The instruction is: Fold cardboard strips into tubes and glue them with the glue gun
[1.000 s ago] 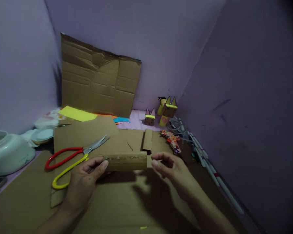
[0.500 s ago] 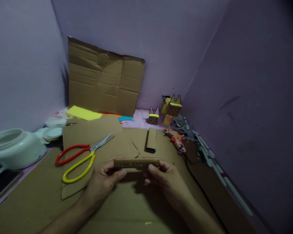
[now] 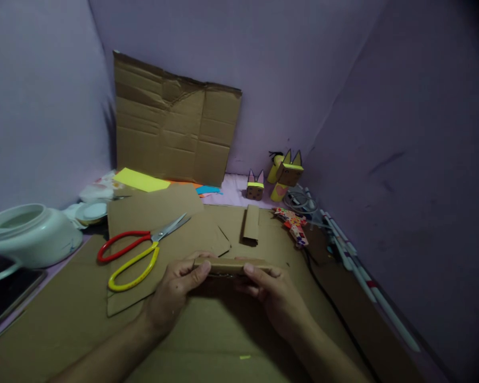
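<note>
Surface: your cardboard sheet covers the floor.
Left edge: white pot.
Middle: scissors.
Far corner: paper figures.

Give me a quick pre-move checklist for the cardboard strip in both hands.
1. Left hand grips the cardboard strip at its left end: ok.
2. Right hand grips its right end: ok.
3. Strip level, lifted off the cardboard sheet: ok.
4. Scissors apart from both hands: ok.
5. Small folded piece behind the strip, untouched: ok.
6. Strip's underside condition: cannot tell.
</note>
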Demonstrator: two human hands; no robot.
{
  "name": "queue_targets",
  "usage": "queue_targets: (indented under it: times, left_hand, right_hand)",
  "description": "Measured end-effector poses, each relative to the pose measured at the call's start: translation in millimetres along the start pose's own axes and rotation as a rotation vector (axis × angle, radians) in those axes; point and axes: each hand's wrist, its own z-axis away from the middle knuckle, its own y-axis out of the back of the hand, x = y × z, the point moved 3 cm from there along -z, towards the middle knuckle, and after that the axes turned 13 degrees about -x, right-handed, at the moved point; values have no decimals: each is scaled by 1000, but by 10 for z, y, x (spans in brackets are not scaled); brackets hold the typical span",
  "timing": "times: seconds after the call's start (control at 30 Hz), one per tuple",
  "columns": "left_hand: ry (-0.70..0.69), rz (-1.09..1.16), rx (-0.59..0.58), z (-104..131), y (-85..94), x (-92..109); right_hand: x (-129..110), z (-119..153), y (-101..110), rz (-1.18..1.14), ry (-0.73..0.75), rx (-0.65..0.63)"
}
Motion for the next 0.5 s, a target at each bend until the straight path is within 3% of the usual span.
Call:
queue_targets:
  times: [0.17,0.3,0.5]
  left_hand:
    - [11,135,21,2,-39,-12]
    - [32,6,102,27,1,-41]
    - [-35,-194,120,67,31,-26]
  right_hand:
    - [55,17,-5,52,-5,33]
    - [67,20,-22,68,-13,46]
    - [50,33,-52,105,15,71]
